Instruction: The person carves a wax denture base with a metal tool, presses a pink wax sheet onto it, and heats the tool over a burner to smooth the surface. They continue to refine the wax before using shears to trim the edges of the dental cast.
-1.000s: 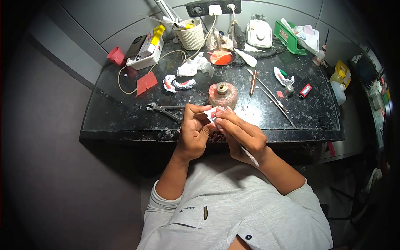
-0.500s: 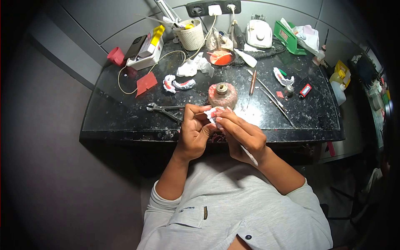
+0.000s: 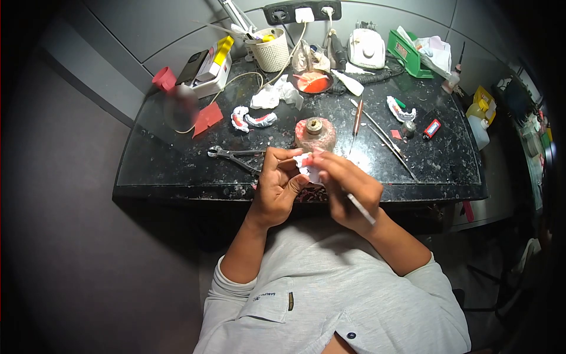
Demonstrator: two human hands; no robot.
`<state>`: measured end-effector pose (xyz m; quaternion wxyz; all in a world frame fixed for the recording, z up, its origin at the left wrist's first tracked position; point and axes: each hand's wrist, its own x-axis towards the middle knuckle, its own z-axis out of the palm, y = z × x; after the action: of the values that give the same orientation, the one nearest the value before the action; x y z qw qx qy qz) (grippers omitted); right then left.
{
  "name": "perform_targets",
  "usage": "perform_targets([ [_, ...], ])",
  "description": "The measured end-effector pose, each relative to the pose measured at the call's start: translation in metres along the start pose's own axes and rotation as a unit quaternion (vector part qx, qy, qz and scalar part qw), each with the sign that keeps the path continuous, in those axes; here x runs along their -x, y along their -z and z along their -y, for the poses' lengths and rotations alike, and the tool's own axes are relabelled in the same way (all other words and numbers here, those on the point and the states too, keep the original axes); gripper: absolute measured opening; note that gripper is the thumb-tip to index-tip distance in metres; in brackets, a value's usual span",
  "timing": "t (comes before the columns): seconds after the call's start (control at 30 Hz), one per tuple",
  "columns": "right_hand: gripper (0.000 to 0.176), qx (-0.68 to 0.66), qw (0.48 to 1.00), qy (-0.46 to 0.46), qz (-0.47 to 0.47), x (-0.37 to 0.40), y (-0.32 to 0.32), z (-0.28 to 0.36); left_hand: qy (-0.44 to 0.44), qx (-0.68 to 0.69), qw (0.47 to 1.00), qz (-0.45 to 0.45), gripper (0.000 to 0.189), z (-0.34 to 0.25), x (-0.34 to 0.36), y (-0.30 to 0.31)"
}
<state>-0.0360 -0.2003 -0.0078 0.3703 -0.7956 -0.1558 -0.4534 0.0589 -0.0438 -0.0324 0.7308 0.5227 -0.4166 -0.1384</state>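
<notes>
Counter: dark speckled top (image 3: 159,162), cluttered toward the back, grey wall panels behind it.
Left hand: here it is (image 3: 276,184), curled shut around a small white-and-pink dental cast (image 3: 308,167).
Dental cast: lifted off the counter, over its front edge, caught between both hands.
Right hand: closed (image 3: 349,189) on a thin tool (image 3: 360,208), handle poking out past the wrist, fingertips (image 3: 323,159) touching the cast.
Burner: pink lump with a metal cap (image 3: 315,134), upright, just beyond the hands.
Pliers: lying flat (image 3: 233,156), left of the hands.
Back row: woven basket (image 3: 269,52), red bowl (image 3: 313,82), crumpled tissue (image 3: 276,93).
</notes>
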Motion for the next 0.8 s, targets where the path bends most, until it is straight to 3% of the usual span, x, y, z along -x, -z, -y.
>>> perform_targets([
  [0.07, 0.023, -0.032, 0.996, -0.075, -0.047, -0.003, 0.005, -0.007, 0.045, 0.070, 0.996, 0.007, 0.040, -0.008, -0.004, -0.001],
  [0.13, 0.018, -0.095, 0.984, -0.151, -0.026, -0.003, 0.010, -0.014, 0.058, 0.084, 0.995, 0.005, 0.045, -0.012, -0.006, 0.004],
  [0.2, 0.017, -0.202, 0.965, -0.168, 0.000, -0.002, 0.008, -0.016, 0.110, 0.167, 0.980, -0.001, 0.050, -0.014, -0.007, 0.008],
  [0.4, 0.018, -0.384, 0.885, -0.264, 0.003, 0.004, 0.002, -0.015, 0.121, 0.089, 0.989, -0.019, 0.052, -0.017, -0.007, 0.008],
  [0.8, 0.018, -0.395, 0.868, -0.301, 0.006, 0.003, 0.002, -0.011, 0.115, 0.051, 0.992, -0.028, 0.051, -0.013, -0.006, 0.008],
])
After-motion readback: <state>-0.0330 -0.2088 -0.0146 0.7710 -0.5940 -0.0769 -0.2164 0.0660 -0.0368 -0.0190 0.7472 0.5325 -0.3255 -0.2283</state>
